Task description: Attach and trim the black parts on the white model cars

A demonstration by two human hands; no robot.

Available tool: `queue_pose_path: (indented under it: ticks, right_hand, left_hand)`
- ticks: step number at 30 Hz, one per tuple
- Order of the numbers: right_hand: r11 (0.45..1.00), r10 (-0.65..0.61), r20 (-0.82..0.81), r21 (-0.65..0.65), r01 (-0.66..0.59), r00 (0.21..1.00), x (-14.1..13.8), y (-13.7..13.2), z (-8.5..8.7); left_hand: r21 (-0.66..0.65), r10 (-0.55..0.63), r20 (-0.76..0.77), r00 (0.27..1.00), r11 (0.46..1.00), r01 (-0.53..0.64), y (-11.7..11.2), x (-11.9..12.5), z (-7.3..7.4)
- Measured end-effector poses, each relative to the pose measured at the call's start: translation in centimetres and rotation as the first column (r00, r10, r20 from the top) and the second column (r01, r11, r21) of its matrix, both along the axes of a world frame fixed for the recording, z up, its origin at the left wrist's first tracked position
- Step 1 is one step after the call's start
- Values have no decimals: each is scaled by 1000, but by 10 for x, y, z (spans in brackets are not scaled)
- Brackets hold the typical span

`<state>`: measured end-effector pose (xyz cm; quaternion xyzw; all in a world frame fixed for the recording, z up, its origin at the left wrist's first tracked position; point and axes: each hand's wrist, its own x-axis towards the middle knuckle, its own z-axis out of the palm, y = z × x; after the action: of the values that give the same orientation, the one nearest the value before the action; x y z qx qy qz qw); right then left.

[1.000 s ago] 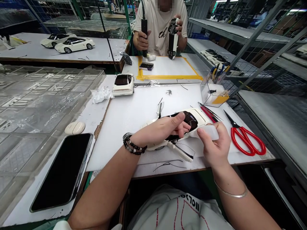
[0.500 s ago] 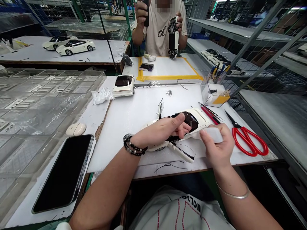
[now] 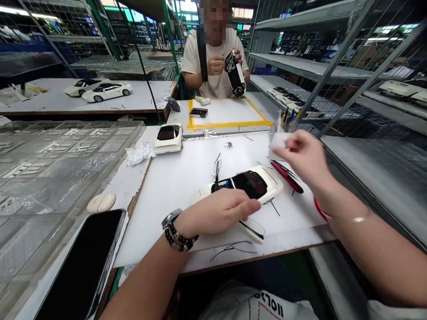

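A white model car (image 3: 267, 189) with a dark glass roof lies on the white work board (image 3: 180, 178), its near door (image 3: 253, 230) swung open. My left hand (image 3: 216, 213) is closed against the car's near side and holds it. My right hand (image 3: 305, 155) is raised above the board's right side, motion-blurred, with its fingers pinched on a small white piece (image 3: 278, 140), close to a clear box of tools (image 3: 283, 122).
Red-handled tools (image 3: 287, 175) lie right of the car; red scissors (image 3: 316, 209) peek from under my right arm. A phone (image 3: 83, 262), a white case (image 3: 101, 202), a second model car (image 3: 168, 138) and clear trays (image 3: 50, 155) sit left. Opposite, a person holds another model car (image 3: 235, 73).
My right hand has lifted off the car's rear with the white piece and swung up and away to the right. My view has tilted up. The person opposite lowered their car.
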<state>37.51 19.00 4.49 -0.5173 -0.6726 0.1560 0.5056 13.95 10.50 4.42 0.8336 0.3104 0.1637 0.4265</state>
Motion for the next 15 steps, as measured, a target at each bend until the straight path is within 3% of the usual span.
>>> queue_pose_path:
  ticks: [3,8,12,15]
  right_hand:
    - [970,116,215,-232,-65,970,-16,51,-11]
    - [958,147,323,-280,-53,935,-35,99,-38]
    - [955,122,361,-296,-11,924,-32,103,-47]
    - [969,46,382,-241,51,923,-33,80,-27]
  left_hand:
    - [88,-32,-75,997,995,39,-4,3,4]
    - [148,48,-215,975,989,-16,-12,8,6]
    - [210,105,-329,939,977,-36,-18,14,7]
    - [275,135,-347,928,961,-37,-22,20,6]
